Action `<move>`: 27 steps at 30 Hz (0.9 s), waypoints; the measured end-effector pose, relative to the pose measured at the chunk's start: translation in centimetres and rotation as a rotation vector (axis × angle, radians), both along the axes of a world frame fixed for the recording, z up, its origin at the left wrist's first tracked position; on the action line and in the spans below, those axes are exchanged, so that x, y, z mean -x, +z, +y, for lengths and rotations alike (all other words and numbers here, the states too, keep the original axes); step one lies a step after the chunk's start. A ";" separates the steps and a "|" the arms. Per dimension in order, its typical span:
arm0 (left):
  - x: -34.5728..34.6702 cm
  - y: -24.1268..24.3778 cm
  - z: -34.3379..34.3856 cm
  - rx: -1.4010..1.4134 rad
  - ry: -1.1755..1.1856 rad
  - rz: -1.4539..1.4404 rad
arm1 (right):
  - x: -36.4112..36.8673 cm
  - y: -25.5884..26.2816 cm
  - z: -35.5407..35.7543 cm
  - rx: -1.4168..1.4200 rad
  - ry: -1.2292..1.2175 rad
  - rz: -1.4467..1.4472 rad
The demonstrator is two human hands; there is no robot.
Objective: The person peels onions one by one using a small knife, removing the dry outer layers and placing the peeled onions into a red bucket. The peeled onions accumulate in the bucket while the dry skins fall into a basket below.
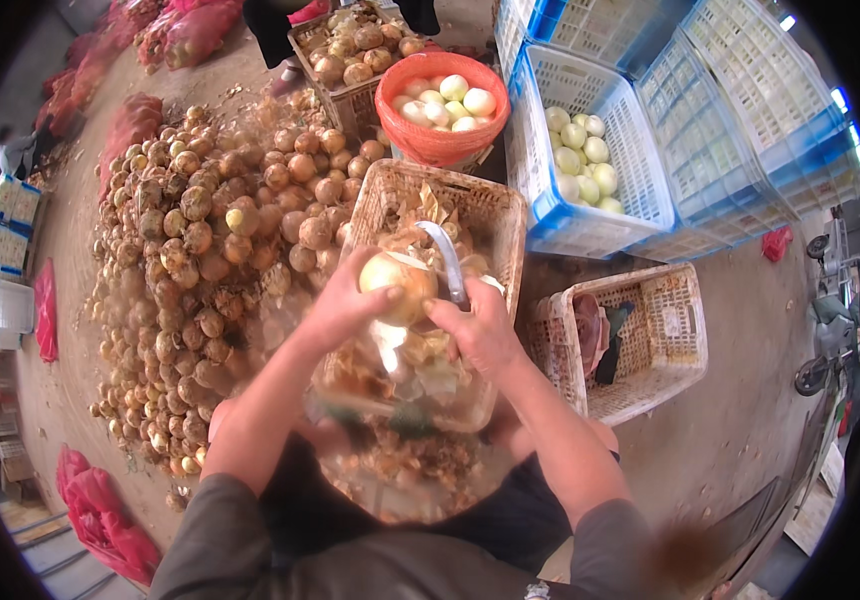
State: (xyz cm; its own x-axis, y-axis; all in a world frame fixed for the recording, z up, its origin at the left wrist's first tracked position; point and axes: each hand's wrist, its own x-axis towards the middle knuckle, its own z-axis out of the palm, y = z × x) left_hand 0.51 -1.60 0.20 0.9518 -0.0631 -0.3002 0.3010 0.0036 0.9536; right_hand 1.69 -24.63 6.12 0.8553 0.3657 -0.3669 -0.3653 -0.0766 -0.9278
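Note:
My left hand [351,300] holds a large onion [398,287] with its outer skin partly off and a pale patch at its top. In my right hand [479,326] is a knife with a curved blade [445,255], its tip pointing up and left beside the onion; my right thumb touches the onion's lower right side. Both hands are over a brown plastic crate [441,176] holding onion skins and onions. Behind it stands a red mesh-lined tub [441,146] of peeled onions [454,88].
A large heap of unpeeled onions [197,240] lies to the left. Right are a blue-and-white crate [602,229] with peeled onions, stacked crates [722,142] and a dirty white crate [644,401] holding cloth. Another crate [344,97] of onions stands behind, near a person's legs [269,34].

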 end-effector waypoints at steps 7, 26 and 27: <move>0.3 -0.5 -0.2 -0.079 -0.042 -0.001 | -0.3 -0.6 0.0 0.118 0.063 -0.038; 1.3 -0.7 0.3 0.394 -0.057 0.152 | -0.2 -3.4 0.2 -0.253 -0.211 0.176; 1.1 -3.3 1.3 0.154 -0.136 0.027 | -0.3 -3.4 0.3 -0.269 -0.230 0.195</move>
State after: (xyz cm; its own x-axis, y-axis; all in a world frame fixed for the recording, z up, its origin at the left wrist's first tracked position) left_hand -0.60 -0.34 -3.09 0.9231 -0.2379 -0.3021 0.3340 0.1067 0.9365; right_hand 1.96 -24.36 2.77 0.8499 0.2778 -0.4477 -0.5156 0.2634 -0.8153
